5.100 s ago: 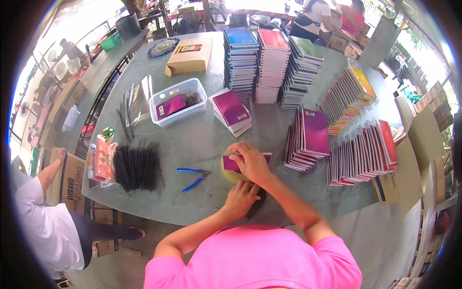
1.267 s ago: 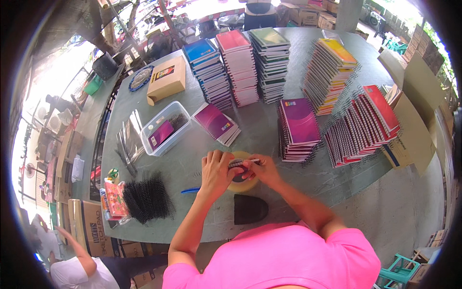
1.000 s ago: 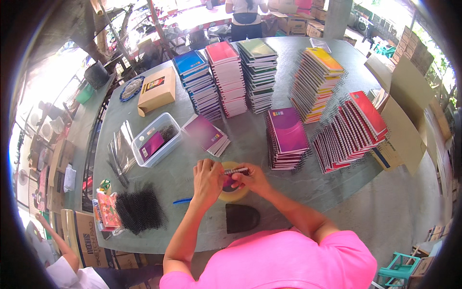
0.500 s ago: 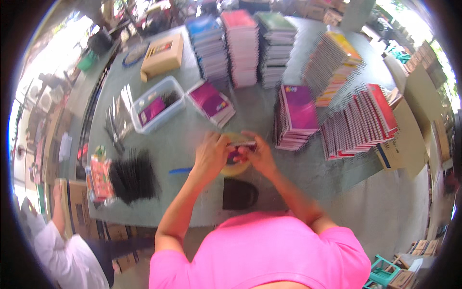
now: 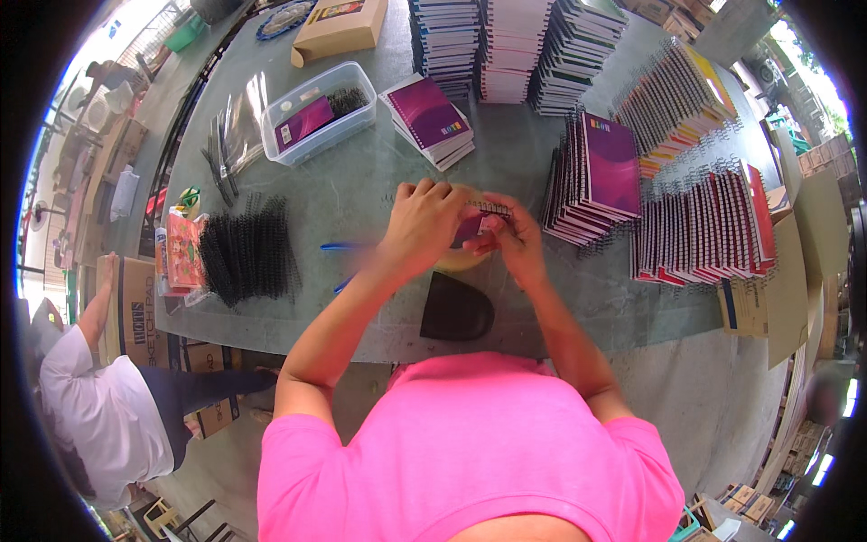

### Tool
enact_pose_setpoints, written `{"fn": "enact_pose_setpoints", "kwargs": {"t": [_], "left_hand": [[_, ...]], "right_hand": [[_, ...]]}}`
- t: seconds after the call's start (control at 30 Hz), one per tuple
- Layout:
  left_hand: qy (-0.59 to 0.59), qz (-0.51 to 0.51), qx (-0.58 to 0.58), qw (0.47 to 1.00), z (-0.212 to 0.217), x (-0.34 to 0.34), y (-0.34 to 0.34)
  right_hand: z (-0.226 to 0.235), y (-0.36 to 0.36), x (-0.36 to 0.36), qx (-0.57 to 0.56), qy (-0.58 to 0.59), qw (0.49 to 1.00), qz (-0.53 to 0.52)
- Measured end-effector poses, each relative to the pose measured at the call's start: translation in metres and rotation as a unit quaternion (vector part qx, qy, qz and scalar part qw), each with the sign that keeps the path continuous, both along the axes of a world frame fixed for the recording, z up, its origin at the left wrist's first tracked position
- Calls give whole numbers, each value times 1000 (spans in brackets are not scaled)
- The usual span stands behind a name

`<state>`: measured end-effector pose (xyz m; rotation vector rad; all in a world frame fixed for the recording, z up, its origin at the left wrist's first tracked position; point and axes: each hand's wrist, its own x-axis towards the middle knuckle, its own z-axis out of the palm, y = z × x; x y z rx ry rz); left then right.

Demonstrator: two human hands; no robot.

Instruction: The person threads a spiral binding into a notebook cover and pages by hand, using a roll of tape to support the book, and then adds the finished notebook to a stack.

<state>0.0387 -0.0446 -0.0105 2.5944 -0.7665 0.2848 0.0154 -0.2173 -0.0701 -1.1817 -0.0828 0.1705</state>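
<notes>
- Currently I've R hand (image 5: 517, 239) pinching purple notebook (image 5: 469, 231); L hand (image 5: 423, 224) at its edge, grip unclear
- Lettered: purple stack (image 5: 610, 172) & brown carton (image 5: 137, 291)
- L forearm (image 5: 345, 314) part-hides blue pliers (image 5: 340, 247)

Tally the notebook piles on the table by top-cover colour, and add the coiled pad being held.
Purple piles: 2
Yellow pile: 1
Red pile: 1
Far piles, tops cut off: 3
Held coiled pad: 1
Total: 8
</notes>
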Motion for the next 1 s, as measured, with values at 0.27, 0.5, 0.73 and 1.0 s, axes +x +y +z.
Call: {"fn": "enact_pose_setpoints", "kwargs": {"t": [0.27,0.5,0.73,1.0], "left_hand": [[20,-15,-54,998,-1,0,-13],[22,-75,-82,994,-5,4,-31],[57,-157,-162,972,-15,10,-44],[22,-142,-186,972,-14,-2,-48]], "right_hand": [[-15,-9,-2,-89,20,996,-16],[-11,-11,-3,-106,9,994,-23],[-18,-13,-6,-135,-39,989,-47],[-15,-15,-2,-422,-341,813,-211]]}}
